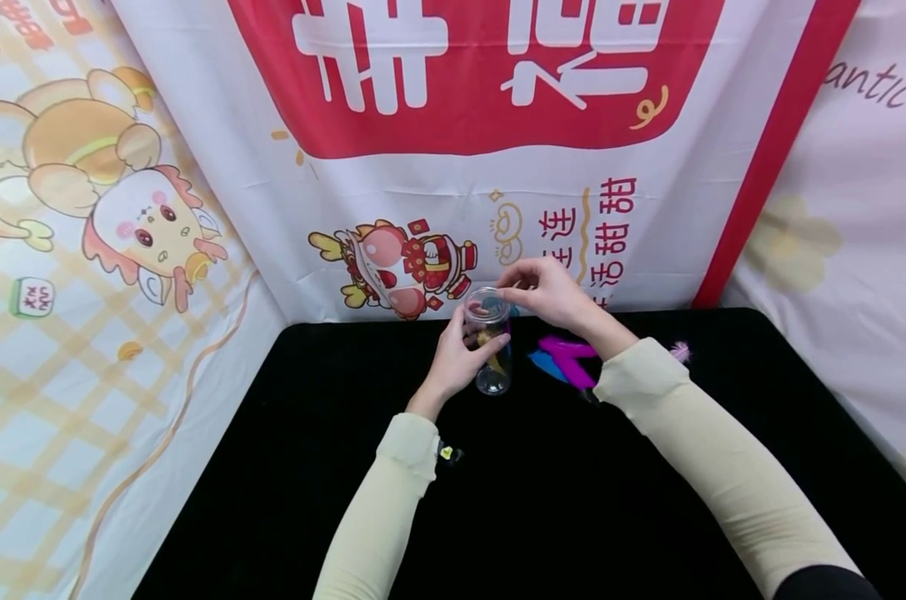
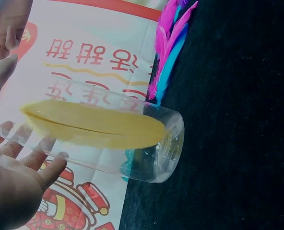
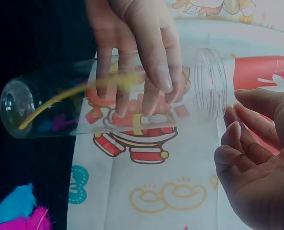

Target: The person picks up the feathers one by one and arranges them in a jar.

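Observation:
My left hand (image 1: 456,358) grips a clear plastic jar (image 1: 493,382) round its upper part, thumb on one side and fingers on the other. Through the wall, in the left wrist view, a yellow feather (image 2: 94,125) lies lengthwise in the jar; the right wrist view shows the feather (image 3: 48,101) bent, with its quill near the jar's bottom. No lid covers the threaded mouth (image 3: 211,86). At that rim is my right hand (image 3: 266,163), thumb and fingertips close beside it, fingers loosely bent, with nothing visible between them.
Magenta and blue feathers (image 1: 568,360) lie on the black table (image 1: 573,483), right of the jar. Farther right sits a small pale pink feather (image 1: 679,352), partly behind the right sleeve. A printed cloth (image 1: 392,192) hangs along the table's back edge.

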Demonstrator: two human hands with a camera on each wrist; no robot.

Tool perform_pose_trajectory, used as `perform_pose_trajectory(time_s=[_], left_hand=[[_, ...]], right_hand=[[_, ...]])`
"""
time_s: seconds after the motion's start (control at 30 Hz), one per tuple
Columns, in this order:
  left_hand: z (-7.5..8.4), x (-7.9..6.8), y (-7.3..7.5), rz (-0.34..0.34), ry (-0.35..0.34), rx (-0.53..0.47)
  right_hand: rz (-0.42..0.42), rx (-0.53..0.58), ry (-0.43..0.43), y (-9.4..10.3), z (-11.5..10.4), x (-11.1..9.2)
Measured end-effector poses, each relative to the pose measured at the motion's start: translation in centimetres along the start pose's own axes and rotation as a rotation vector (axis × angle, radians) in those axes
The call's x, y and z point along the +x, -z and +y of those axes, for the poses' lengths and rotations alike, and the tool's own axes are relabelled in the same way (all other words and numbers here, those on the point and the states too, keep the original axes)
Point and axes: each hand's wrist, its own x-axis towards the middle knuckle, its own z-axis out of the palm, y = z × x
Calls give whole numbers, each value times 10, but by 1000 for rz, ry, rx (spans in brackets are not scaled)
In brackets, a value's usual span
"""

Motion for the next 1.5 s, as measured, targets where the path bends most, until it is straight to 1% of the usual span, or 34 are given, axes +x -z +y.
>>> perform_pose_trajectory(time_s=[0.2, 0.3, 0.4, 0.57, 0.73, 0.83, 0.87, 1.0, 1.1, 1.23, 1.33, 1.5], left_hand=[[2, 0, 0, -15, -18, 11], [2, 0, 0, -14, -27, 13], [3, 0, 0, -19, -33, 6], [3, 0, -1, -35, -34, -22], [0, 1, -3, -58, -34, -59], [1, 1, -4, -72, -24, -67], [3, 1, -4, -77, -21, -65], [21, -6, -1, -101, -16, -48], [33, -11, 1, -114, -12, -41], [36, -12, 3, -135, 5, -30], [37, -13, 5, -147, 7, -23], [35, -13, 2, -136, -5, -41]], right_hand=[[-21, 8, -6, 9, 0, -6], [-32, -19, 6, 14, 4, -9], [-34, -59, 6, 20, 14, -14], [-66, -129, -41, 28, 38, -25], [-124, -193, -120, 31, 74, -42], [-150, -245, -153, 31, 96, -51], [-157, -261, -164, 31, 103, -54], [-195, -329, -205, 31, 124, -63], [-250, -361, -236, 28, 136, -68], [-308, -376, -267, 23, 148, -73], [-319, -373, -289, 19, 154, -75], [-312, -322, -339, 16, 158, -77]])
